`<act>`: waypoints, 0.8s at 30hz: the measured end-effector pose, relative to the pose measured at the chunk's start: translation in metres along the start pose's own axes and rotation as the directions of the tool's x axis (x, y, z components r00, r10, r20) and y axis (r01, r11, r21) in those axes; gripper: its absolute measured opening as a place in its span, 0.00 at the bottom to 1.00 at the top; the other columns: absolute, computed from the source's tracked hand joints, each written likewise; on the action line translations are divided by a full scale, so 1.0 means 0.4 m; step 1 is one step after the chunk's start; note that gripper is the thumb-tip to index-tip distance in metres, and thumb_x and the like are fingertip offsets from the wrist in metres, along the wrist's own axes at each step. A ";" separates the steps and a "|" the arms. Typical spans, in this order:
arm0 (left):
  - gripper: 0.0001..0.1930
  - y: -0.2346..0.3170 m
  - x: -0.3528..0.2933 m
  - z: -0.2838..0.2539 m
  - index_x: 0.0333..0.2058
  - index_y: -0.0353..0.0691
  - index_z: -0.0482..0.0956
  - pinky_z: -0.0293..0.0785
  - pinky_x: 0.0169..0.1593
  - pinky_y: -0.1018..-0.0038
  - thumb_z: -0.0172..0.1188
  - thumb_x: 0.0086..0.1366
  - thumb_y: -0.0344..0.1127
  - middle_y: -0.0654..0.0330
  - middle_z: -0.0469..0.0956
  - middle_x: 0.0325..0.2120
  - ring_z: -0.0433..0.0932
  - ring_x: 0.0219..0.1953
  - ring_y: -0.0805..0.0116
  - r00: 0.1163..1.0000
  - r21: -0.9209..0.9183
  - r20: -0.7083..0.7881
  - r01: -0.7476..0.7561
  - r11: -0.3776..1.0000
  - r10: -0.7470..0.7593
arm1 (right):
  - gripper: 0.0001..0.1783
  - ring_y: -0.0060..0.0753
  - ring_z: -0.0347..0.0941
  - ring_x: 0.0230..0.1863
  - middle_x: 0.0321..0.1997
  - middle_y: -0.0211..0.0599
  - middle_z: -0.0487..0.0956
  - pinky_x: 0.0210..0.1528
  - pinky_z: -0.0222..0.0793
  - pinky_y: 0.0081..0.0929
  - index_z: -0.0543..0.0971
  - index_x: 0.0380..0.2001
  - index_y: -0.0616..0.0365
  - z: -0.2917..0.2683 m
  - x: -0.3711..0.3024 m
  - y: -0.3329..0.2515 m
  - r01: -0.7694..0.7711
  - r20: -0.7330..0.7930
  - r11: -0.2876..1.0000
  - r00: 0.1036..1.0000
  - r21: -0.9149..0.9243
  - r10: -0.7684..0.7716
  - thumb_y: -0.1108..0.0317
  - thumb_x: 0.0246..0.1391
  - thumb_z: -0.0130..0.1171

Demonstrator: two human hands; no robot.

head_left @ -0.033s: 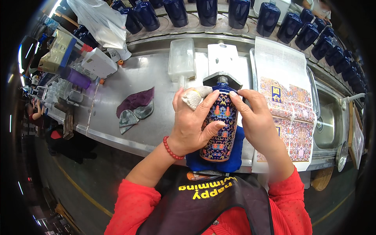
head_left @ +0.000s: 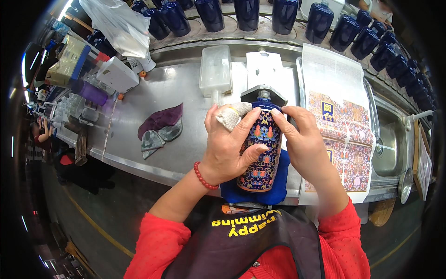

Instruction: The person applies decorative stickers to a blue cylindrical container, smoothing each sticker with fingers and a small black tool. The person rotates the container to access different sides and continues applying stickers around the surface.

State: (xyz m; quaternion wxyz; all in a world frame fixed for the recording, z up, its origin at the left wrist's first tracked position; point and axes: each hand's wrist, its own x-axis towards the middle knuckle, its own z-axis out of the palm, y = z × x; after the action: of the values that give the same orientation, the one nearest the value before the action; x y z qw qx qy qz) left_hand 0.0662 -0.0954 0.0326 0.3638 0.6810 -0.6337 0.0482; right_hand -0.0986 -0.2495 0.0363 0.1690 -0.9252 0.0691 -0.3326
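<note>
A dark blue bottle (head_left: 261,156) with a colourful floral decal over its front lies on a blue cloth pad (head_left: 227,191), neck pointing away from me. My left hand (head_left: 227,151) holds its left side, a fingertip at the decal's top edge and the thumb across the front. A pale fabric sleeve (head_left: 228,118) covers one of that hand's fingers. On the other side, my right hand (head_left: 304,142) presses fingertips at the shoulder, by the decal's upper right corner. The bottle's neck meets a grey angled holder (head_left: 251,94). The undersides of both hands are hidden.
Printed decal sheets (head_left: 341,139) lie at the right, before a metal sink (head_left: 390,149). A purple and grey cloth (head_left: 162,123) rests on the steel bench (head_left: 134,153). Beyond stand a translucent square container (head_left: 215,69) and a curved conveyor (head_left: 186,44) carrying blue bottles (head_left: 210,16).
The blue bottles on the conveyor have shifted very slightly to the right. My hands and the decorated bottle stay in place.
</note>
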 end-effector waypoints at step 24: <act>0.41 0.020 -0.006 -0.007 0.65 0.36 0.71 0.42 0.69 0.42 0.50 0.69 0.67 0.52 0.75 0.55 0.61 0.62 0.50 0.996 0.204 0.089 -0.027 0.979 0.009 | 0.35 0.56 0.73 0.56 0.55 0.52 0.73 0.58 0.71 0.44 0.79 0.60 0.53 0.001 -0.004 -0.021 -0.066 0.032 0.998 0.997 -0.023 0.067 0.87 0.45 0.57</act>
State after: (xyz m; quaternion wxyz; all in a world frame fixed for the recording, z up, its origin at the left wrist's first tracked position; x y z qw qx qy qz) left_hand 0.0596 -0.0910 0.0369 0.2632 0.7107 -0.6466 0.0868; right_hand -0.0994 -0.2411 0.0381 0.1709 -0.9296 0.1009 -0.3107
